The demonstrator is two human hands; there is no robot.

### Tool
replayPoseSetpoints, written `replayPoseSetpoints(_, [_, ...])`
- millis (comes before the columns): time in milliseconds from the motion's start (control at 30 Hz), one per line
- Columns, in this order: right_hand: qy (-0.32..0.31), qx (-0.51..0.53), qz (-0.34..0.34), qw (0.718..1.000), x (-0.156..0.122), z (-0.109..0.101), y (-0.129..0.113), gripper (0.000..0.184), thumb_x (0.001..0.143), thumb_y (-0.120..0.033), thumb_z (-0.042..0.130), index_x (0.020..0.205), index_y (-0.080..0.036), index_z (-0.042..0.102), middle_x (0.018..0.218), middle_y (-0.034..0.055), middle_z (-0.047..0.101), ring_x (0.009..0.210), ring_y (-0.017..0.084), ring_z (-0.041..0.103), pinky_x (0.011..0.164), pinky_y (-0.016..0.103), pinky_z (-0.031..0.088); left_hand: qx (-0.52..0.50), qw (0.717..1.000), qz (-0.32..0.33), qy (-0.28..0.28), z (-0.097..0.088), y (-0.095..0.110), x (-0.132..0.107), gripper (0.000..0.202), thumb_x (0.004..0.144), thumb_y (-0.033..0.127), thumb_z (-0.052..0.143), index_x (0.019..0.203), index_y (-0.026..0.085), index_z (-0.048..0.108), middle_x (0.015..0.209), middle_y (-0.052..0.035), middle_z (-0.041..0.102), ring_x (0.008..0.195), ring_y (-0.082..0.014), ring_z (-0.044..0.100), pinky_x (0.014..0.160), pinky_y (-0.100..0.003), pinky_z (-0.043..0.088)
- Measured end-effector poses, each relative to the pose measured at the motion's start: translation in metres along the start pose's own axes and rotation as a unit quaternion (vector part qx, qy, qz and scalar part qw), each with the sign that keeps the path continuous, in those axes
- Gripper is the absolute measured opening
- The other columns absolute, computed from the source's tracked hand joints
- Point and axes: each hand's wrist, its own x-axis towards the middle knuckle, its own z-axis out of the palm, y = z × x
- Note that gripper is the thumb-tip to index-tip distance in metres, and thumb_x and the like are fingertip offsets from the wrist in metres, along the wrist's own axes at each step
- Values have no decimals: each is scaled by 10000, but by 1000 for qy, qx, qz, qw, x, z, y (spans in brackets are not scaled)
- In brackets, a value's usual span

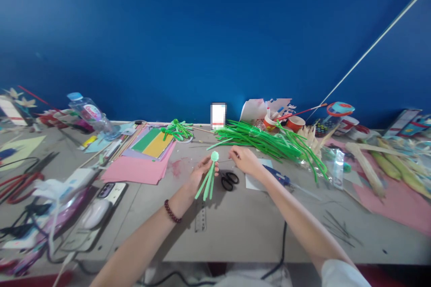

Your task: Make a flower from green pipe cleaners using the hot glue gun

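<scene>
Between the fingers of my left hand [201,167] is a small bundle of pale green pipe cleaners [209,181], with a rounded, tightly gathered head at the top and several strands fanning down toward me. My right hand [245,160] is apart from it, over the table to the right, fingers curled together; whether a small thing is in them is hidden. Black-handled scissors [229,181] lie between the two hands. A clear ruler [200,219] rests below the bundle. Behind my right hand spreads a heap of bright green pipe cleaners [259,140].
Beside my right forearm lies a blue glue gun [276,176] on white paper. Coloured sheets [134,168] and a clump of green pipe-cleaner pieces [178,129] are at left. A phone [112,192], cables and a bottle [89,110] stand farther left. Corn husks [390,166] lie right.
</scene>
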Motion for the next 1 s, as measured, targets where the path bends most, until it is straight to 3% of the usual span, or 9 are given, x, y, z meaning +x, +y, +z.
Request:
replayPoseSetpoints(33, [3,18,-10,1000,0,0,0,141,821,-161,439,805,-193,575,771,28,648,669,150,562,624,247,363,2,1000,-1,4,0,-1,0,228,738,134,686,957,127,621,706,-19,663,567,-103,631,553,-195,537])
replayPoseSetpoints(133, [16,96,-25,995,0,-2,-3,253,758,-76,450,933,-187,596,932,46,669,757,148,600,691,257,428,5,1000,0,1,1,-2,0,245,716,156,713,941,125,622,711,-26,668,585,-113,640,562,-201,540])
replayPoseSetpoints(367, [0,222,-75,972,-4,-7,-23,230,845,-275,542,1029,-219,669,1044,53,686,899,174,635,752,282,495,18,1000,5,-8,-1,-5,2,443,646,208,783,1042,128,601,725,-34,683,607,-121,649,580,-209,547])
replayPoseSetpoints(700, [43,226,-98,968,-8,2,-28,188,812,-330,618,909,-208,723,911,59,719,836,193,657,769,310,510,24,999,16,-30,1,-3,1,434,616,238,807,998,121,639,693,-24,672,597,-104,625,584,-189,512])
replayPoseSetpoints(1000, [26,275,-105,955,-7,12,-27,204,825,-339,600,918,-196,710,937,69,702,871,188,644,783,304,508,11,999,23,-44,-2,-3,1,394,637,228,784,994,127,651,652,2,640,549,-82,585,559,-176,478])
